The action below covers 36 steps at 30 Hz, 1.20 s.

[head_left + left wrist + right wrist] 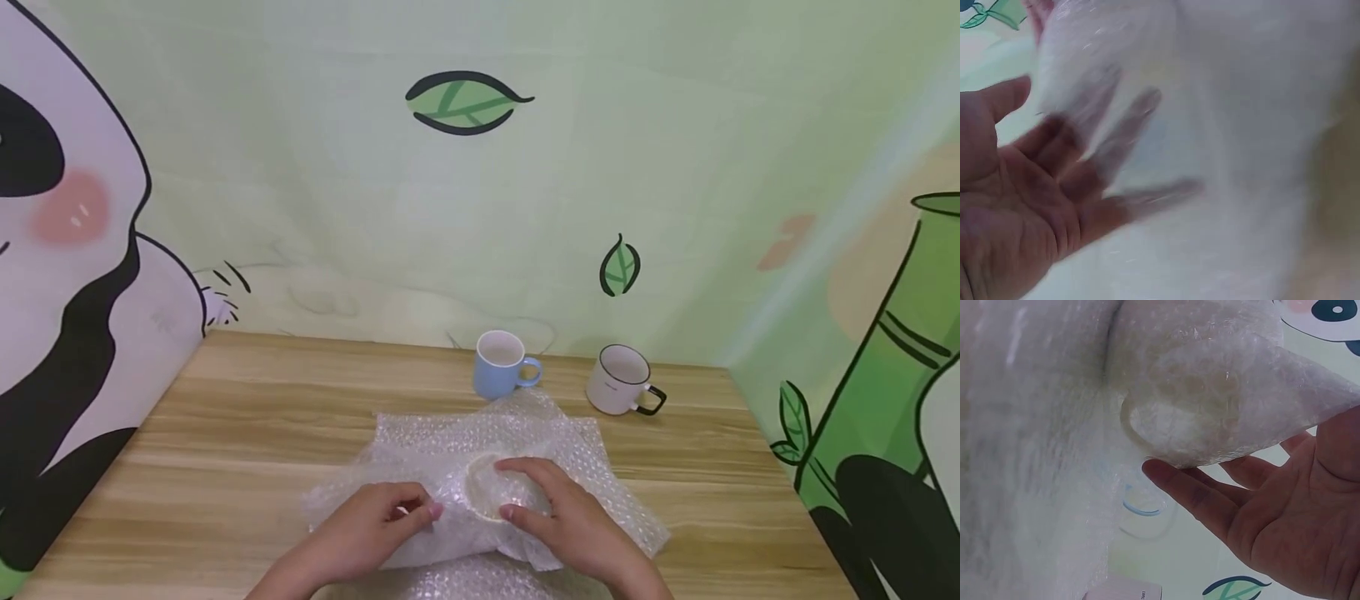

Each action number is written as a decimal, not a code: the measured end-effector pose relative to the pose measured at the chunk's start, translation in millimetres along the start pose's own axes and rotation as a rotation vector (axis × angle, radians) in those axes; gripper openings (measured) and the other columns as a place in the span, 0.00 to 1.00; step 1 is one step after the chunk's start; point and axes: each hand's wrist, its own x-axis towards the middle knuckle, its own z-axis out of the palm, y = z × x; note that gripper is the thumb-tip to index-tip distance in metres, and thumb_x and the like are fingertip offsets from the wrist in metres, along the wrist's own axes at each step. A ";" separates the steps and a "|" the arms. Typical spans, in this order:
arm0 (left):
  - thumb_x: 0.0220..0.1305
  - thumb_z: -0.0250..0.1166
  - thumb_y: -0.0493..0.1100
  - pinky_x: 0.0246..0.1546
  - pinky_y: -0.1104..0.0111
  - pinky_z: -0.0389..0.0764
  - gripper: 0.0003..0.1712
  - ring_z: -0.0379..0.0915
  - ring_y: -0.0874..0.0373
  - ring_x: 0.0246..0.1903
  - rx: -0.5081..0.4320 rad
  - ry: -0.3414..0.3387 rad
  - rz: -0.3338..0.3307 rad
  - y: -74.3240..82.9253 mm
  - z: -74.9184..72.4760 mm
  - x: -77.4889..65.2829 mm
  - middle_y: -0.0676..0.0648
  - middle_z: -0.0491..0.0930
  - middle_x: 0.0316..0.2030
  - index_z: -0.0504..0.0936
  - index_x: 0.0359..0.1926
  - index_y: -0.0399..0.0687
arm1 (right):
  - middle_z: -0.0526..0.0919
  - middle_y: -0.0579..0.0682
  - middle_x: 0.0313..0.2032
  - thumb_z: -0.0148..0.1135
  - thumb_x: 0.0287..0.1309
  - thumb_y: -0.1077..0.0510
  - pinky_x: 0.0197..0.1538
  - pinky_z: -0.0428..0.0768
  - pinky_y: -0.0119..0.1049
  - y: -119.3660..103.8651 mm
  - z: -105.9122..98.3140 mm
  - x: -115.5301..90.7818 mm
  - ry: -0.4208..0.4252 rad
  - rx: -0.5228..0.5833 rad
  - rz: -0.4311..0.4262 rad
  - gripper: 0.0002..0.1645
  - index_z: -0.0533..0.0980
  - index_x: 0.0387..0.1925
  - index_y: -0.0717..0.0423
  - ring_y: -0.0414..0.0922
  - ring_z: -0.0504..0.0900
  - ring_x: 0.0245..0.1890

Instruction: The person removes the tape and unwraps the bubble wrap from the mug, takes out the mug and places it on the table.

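Note:
A round-rimmed cup (482,492) lies inside clear bubble wrap (390,433) near the front of the table, its rim showing through the plastic. My right hand (573,517) holds the wrapped cup, thumb on the near side and fingers on the far side of the rim. In the right wrist view those fingers (1200,494) rest along the side of the bundle. At the left of the cup, my left hand (375,525) touches the wrap. The left wrist view shows its fingers (1125,144) spread and fairly straight, seen through the plastic, with the thumb apart.
Behind the wrap stand a blue mug (495,379) and a white mug (611,392) with black rim and handle, both handles to the right. More bubble wrap (480,579) lies at the wooden table's (225,417) front. A printed cloth (300,167) hangs behind the table.

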 end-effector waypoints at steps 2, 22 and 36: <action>0.69 0.65 0.64 0.33 0.72 0.79 0.16 0.79 0.70 0.32 0.058 0.050 -0.036 8.8 -6.0 -0.2 0.63 0.82 0.29 0.81 0.30 0.63 | 0.75 0.39 0.68 0.64 0.66 0.34 0.70 0.71 0.62 -0.1 0.5 0.0 0.001 -0.003 -0.002 0.27 0.73 0.65 0.26 0.51 0.73 0.71; 0.58 0.70 0.71 0.71 0.27 0.52 0.48 0.62 0.35 0.74 0.394 0.070 0.150 44.9 15.8 46.2 0.48 0.76 0.70 0.75 0.71 0.49 | 0.75 0.40 0.68 0.64 0.68 0.37 0.70 0.69 0.64 1.3 0.2 1.0 -0.011 -0.006 -0.020 0.27 0.72 0.66 0.26 0.51 0.72 0.72; 0.56 0.67 0.77 0.72 0.27 0.52 0.47 0.69 0.38 0.71 0.416 0.070 0.122 31.2 18.7 51.1 0.55 0.79 0.67 0.77 0.70 0.59 | 0.74 0.37 0.68 0.60 0.70 0.35 0.70 0.71 0.61 3.8 2.5 0.3 0.004 -0.038 -0.041 0.27 0.71 0.67 0.26 0.49 0.73 0.71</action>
